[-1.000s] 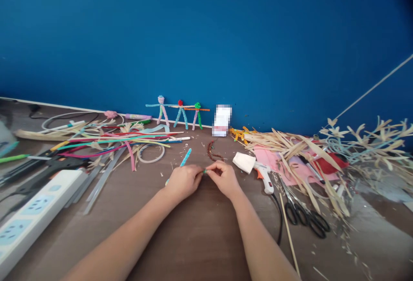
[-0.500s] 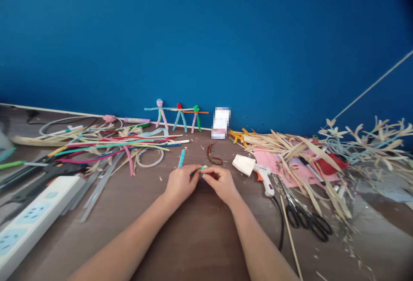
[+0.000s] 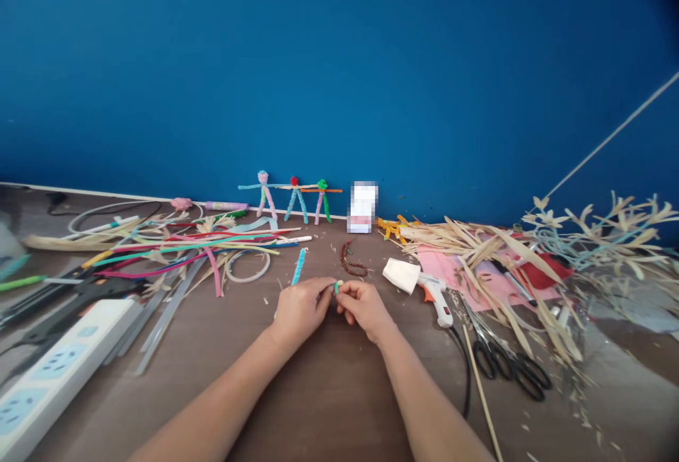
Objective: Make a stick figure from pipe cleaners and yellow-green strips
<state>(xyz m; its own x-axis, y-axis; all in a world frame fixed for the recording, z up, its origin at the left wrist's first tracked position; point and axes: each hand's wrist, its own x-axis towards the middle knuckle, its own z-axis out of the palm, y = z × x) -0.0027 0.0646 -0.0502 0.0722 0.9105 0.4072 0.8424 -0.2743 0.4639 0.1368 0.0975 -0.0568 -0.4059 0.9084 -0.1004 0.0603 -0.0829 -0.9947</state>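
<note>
My left hand (image 3: pixel 301 304) and my right hand (image 3: pixel 366 308) meet over the middle of the table, both closed. Between their fingertips is a small green pipe cleaner piece (image 3: pixel 336 287) with a pale tip. Most of it is hidden by the fingers. A light blue fuzzy strip (image 3: pixel 299 266) sticks out beyond the left hand's knuckles; whether it joins the piece in the fingers I cannot tell. Farther back, three pipe cleaner figures stand in a row against the blue wall: one with a pink leg (image 3: pixel 264 194), one red-headed (image 3: pixel 295 201), one green-headed (image 3: pixel 322 201).
Left lie a pile of coloured pipe cleaners (image 3: pixel 180 246), clear glue sticks (image 3: pixel 159 335) and a white power strip (image 3: pixel 68 370). On the right are a white glue gun (image 3: pixel 438 299), black-handled scissors (image 3: pixel 509 366), a thin stick (image 3: pixel 480 384) and dried husks (image 3: pixel 461 235). Brown beads (image 3: pixel 350 262) lie ahead.
The right fingers have shifted and curled lower around the green piece, which now points more upright. The whole view has tilted slightly, so the scene sits a little lower.
</note>
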